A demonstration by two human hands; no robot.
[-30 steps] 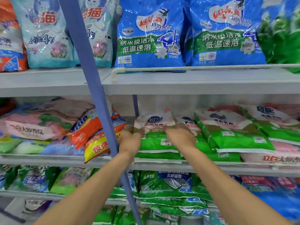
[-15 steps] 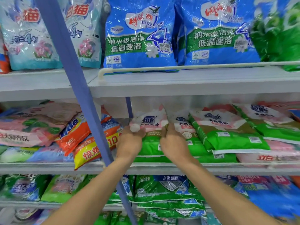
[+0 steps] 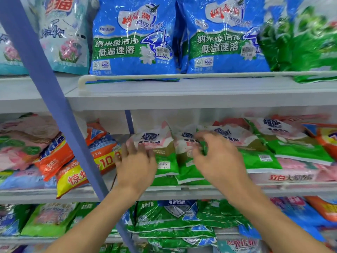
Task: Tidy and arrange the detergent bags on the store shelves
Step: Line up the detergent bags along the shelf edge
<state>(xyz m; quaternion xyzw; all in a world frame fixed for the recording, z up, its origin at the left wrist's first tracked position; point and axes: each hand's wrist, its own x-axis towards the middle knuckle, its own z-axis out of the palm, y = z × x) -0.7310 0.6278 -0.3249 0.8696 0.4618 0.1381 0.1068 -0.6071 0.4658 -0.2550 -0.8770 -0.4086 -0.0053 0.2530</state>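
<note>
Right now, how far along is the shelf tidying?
Done, seemingly: the blue bags on the top shelf stand upright in a row. In hand: the left hand rests on one green bag on the middle shelf, the right hand pinches a second green bag. To do: the orange bags beside them lie slumped and crooked.

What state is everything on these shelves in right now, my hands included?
Left hand, fingers spread, resting on first green bag.
Right hand, fingers curled, pinching left edge of third green bag.
Second green bag, lying flat between those two.
Blue bags, upright on the top shelf.
Orange bags, tilted, heaped on the middle shelf.
</note>
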